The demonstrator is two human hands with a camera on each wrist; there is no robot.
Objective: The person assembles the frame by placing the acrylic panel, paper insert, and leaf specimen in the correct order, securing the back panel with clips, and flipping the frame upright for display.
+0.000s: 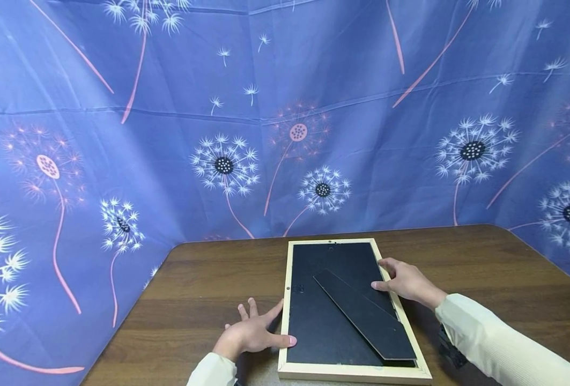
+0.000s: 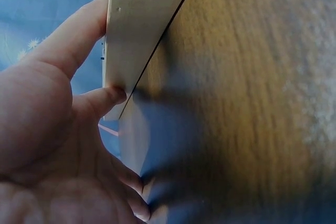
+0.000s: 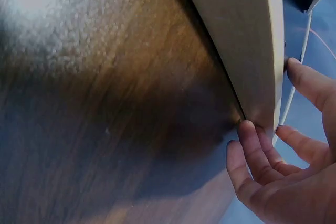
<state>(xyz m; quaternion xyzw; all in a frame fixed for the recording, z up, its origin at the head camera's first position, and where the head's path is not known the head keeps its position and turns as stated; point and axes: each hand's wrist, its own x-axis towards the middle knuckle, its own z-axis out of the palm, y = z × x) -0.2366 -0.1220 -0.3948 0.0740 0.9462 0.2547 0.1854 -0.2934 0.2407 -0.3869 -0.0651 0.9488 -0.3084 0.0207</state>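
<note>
A picture frame [image 1: 357, 370] with a pale wood border lies back side up on the brown table. Its black backing board [image 1: 313, 321] faces up, and a black easel stand [image 1: 362, 316] slants across it. At the left border rests my left hand [image 1: 253, 332], its thumb over the edge and its index fingertip against the side; the other fingers spread out over the table. My right hand [image 1: 407, 281] grips the right border [image 3: 247, 40], thumb on top and bent fingers along the outer side. The frame's front is hidden.
The wooden table [image 1: 193, 284] extends on both sides of the frame. Behind and to the sides hangs a blue cloth [image 1: 169, 134] printed with dandelions, reaching the table's far edge. A small black device [image 1: 451, 348] sits at the right wrist.
</note>
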